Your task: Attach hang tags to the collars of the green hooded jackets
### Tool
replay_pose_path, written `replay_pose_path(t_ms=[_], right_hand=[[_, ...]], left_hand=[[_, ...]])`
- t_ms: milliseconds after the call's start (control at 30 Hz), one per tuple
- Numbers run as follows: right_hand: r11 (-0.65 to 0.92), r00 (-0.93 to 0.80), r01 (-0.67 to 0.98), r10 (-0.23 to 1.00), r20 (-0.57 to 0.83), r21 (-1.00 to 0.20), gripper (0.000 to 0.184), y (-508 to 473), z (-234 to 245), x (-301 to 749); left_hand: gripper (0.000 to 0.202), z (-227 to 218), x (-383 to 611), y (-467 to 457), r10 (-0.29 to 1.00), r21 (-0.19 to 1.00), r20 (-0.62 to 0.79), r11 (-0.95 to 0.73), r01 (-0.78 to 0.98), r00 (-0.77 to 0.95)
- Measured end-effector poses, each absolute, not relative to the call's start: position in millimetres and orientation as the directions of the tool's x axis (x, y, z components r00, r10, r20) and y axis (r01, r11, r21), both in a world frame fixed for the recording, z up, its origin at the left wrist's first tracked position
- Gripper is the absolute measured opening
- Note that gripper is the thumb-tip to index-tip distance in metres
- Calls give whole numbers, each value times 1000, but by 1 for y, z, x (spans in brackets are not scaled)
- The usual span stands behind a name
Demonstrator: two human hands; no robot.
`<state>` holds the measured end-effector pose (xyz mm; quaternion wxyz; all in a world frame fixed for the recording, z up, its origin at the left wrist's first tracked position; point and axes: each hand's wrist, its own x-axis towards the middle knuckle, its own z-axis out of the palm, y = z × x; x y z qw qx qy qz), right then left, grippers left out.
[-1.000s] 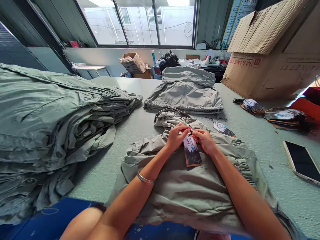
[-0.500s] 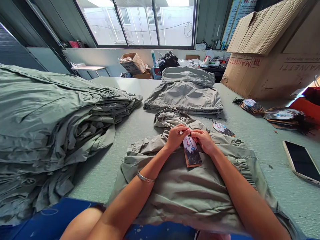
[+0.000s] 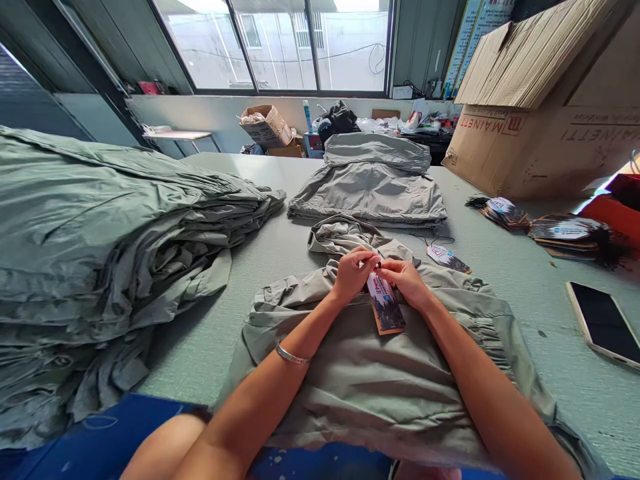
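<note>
Forearms: mine, coming in from the bottom edge, cut off there; metal bracelet (image 3: pixel 291 355) around the left.
Garment on the table: grey-green, spread under my arms (image 3: pixel 370 380); forearms cover parts, gathered top edge creased.
Left hand (image 3: pixel 356 273): thumb and forefinger pinched on a small black piece (image 3: pixel 379 265); other fingers curled out of sight.
Right hand (image 3: pixel 405 280): fingertips pinching the same piece from the other side; too small to make out its shape.
Hang tag (image 3: pixel 387 310): just below my fingertips, over the garment, tilted; upper end partly covered, print unreadable.
Loose tag (image 3: pixel 449 259): beyond the right hand, black cord trailing.
Phone (image 3: pixel 605 322): to the right, screen dark, clipped by the frame.
Garment heap (image 3: pixel 125 227): left, running out of frame.
Tag bundles (image 3: pixel 570 233): right, strings tangled dark.
Folded stack (image 3: pixel 373 190): beyond the garment.
Carton (image 3: pixel 540 147): far right, top cut off.
</note>
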<state>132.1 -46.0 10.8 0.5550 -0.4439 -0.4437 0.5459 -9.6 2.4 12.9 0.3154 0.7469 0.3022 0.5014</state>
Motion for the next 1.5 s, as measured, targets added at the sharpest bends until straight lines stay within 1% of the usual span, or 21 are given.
replay_pose_path(t_ms=[267, 433, 500, 633, 700, 767, 833, 933, 1000, 1200, 1500], right_hand=[[-18, 12, -133, 1000, -20, -991, 43, -42, 2, 134], [12, 72, -96, 997, 5, -995, 50, -43, 3, 130], [20, 76, -96, 997, 13, -995, 50, -45, 5, 129], [4, 50, -178, 999, -5, -984, 37, -47, 9, 128], [14, 84, -215, 996, -4, -977, 34, -47, 11, 129], [49, 142, -213, 990, 18, -976, 30, -48, 13, 130], [56, 142, -206, 989, 26, -977, 28, -48, 14, 131], [-4, 47, -220, 999, -14, -975, 31, -50, 16, 132], [-21, 20, -239, 999, -26, -971, 33, -51, 15, 132], [-20, 19, -290, 999, -27, -957, 36, -47, 12, 130], [-37, 49, -299, 997, -55, -954, 38, -45, 8, 128]], left_hand=[[21, 13, -9, 3, 751, 769, 561, -628, 116, 348], [21, 15, -8, 0, 743, 759, 565, -638, 127, 358], [20, 16, -8, 0, 749, 763, 556, -632, 134, 360], [21, 18, -9, 0, 765, 782, 537, -610, 132, 356], [24, 19, -10, 0, 767, 784, 534, -607, 131, 355], [24, 19, -10, 1, 771, 790, 533, -601, 124, 348], [24, 18, -10, 1, 782, 805, 525, -584, 103, 337], [23, 17, -9, 1, 788, 812, 523, -576, 90, 325], [24, 17, -10, 1, 779, 796, 538, -595, 110, 323], [26, 20, -11, 0, 759, 769, 549, -622, 145, 349], [20, 17, -11, 2, 766, 780, 546, -613, 127, 339]])
